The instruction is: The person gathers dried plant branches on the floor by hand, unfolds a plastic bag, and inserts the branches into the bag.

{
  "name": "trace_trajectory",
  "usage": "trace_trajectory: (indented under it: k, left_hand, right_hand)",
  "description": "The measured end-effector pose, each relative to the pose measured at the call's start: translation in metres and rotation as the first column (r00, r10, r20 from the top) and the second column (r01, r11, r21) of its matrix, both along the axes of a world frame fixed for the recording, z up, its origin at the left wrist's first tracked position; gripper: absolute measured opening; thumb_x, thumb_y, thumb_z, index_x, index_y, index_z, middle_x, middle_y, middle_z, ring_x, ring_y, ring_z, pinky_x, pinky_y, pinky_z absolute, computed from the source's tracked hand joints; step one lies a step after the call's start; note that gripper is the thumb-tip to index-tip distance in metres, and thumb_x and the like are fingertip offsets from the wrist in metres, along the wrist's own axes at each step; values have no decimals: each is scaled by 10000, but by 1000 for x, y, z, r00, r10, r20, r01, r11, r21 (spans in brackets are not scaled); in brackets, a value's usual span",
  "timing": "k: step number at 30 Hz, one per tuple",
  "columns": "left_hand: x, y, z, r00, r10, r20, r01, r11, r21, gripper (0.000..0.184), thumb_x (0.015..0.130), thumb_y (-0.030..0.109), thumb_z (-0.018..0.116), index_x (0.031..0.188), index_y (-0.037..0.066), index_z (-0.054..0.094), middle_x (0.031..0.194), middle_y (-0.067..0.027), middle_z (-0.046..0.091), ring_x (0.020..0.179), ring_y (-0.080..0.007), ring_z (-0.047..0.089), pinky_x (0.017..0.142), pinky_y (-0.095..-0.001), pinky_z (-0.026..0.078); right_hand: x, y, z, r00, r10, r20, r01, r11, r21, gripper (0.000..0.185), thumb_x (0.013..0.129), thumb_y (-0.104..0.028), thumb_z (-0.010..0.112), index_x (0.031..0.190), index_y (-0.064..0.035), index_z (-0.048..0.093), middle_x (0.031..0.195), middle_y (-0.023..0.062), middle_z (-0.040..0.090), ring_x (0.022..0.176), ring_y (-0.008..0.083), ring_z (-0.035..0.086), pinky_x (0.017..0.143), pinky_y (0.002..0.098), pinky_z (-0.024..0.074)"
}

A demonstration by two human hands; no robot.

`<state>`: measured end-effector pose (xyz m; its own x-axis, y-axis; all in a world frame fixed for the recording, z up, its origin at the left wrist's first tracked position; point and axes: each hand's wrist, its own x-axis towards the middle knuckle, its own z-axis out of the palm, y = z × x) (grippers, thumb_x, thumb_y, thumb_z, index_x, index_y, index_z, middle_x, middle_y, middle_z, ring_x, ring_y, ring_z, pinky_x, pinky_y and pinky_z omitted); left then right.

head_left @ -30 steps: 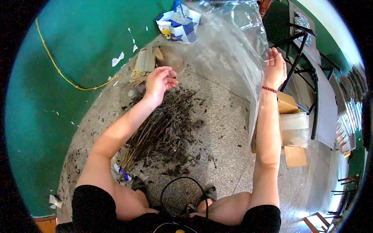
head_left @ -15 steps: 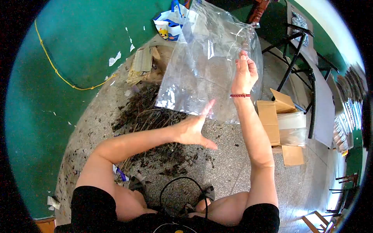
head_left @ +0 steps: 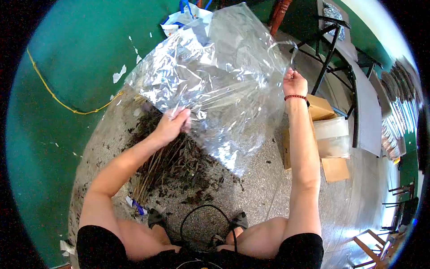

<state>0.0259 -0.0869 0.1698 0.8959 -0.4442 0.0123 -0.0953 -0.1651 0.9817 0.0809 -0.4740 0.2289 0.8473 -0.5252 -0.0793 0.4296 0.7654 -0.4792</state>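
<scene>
A large clear plastic bag is stretched between my two hands, creased and shiny with reflections. My left hand is closed on its lower left edge, fingers slightly blurred. At the bag's right edge, my right hand, with a red beaded bracelet at the wrist, pinches the plastic. Beneath the bag a heap of dark dried plant stems and leaves lies on the speckled floor, partly covered by the film.
An open cardboard box with clear plastic sheets stands right of my right forearm. Behind it are folding chairs. A blue-and-white bag leans near the green wall, where a yellow cord hangs.
My left hand has gone from open and apart to closed on the bag, and moved left and up. My right hand has shifted slightly right and down. The bag is now spread wider.
</scene>
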Motion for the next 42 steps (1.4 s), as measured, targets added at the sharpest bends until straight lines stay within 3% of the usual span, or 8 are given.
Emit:
trace_trajectory:
  k: [13, 19, 28, 33, 36, 38, 40, 42]
  left_hand:
    - [40, 102, 11, 972, 73, -223, -119, 972, -202, 194, 869, 210, 495, 758, 62, 551, 664, 15, 506, 617, -75, 459, 586, -214, 387]
    - [40, 81, 26, 973, 115, -202, -148, 977, -156, 263, 866, 227, 499, 998, 9, 563, 829, 3, 566, 660, -99, 494, 638, -233, 426]
    - [82, 115, 10, 893, 270, -360, -381, 879, -285, 269, 876, 223, 425, 926, -5, 561, 902, -134, 603, 766, -208, 588, 676, -324, 474]
    - [77, 105, 15, 887, 247, -390, -374, 879, -295, 246, 865, 192, 446, 916, -19, 560, 847, -126, 602, 743, -204, 591, 670, -305, 491]
    - [92, 115, 2, 894, 241, -377, -305, 945, -117, 250, 815, 149, 521, 979, -39, 536, 911, -141, 582, 801, -228, 584, 697, -326, 486]
    - [91, 108, -7, 750, 594, 291, -652, 738, 174, 368, 752, 114, 584, 1061, -61, 489, 1065, -192, 514, 949, -275, 531, 807, -367, 439]
    - [81, 89, 16, 287, 282, 916, -850, 515, 108, 479, 713, 117, 614, 1132, -42, 447, 1201, -206, 411, 1104, -305, 422, 926, -384, 342]
    - [58, 44, 62, 447, 114, 887, -468, 875, 124, 483, 721, 128, 602, 1158, 4, 439, 1242, -184, 380, 1174, -301, 351, 980, -374, 275]
  right_hand:
    - [-58, -193, -87, 770, -523, -365, 538, 840, -70, 95, 745, -43, 523, 757, 49, 500, 697, 144, 551, 567, 220, 537, 493, 291, 433]
    - [-78, -160, -91, 816, -503, -285, 392, 844, -367, 151, 711, -83, 590, 675, 20, 485, 661, 120, 562, 505, 195, 515, 459, 261, 409]
    - [-124, -240, -36, 411, -805, -429, 435, 586, -683, 116, 736, -34, 519, 637, 13, 557, 587, 62, 519, 449, 164, 463, 405, 267, 384]
    - [-146, -254, -11, 529, -780, -335, 622, 624, -473, 109, 780, 18, 422, 701, 14, 497, 588, 63, 476, 442, 144, 437, 381, 232, 356]
    - [-119, -259, 8, 904, -411, -116, 379, 897, -227, 167, 853, -46, 359, 707, -30, 439, 605, 40, 440, 518, 125, 427, 450, 236, 365]
    - [-97, -201, 51, 965, -250, -79, 207, 912, -354, 198, 875, -89, 367, 680, -66, 394, 587, 10, 361, 517, 116, 349, 468, 228, 326]
    - [-75, -136, 100, 989, 148, 14, -129, 901, -413, 161, 843, -86, 419, 683, -83, 398, 576, 0, 324, 533, 133, 316, 537, 256, 298]
    - [-64, -43, 151, 948, 314, 49, -264, 864, -429, 233, 863, -55, 354, 637, -102, 321, 558, -21, 220, 486, 99, 215, 466, 236, 208]
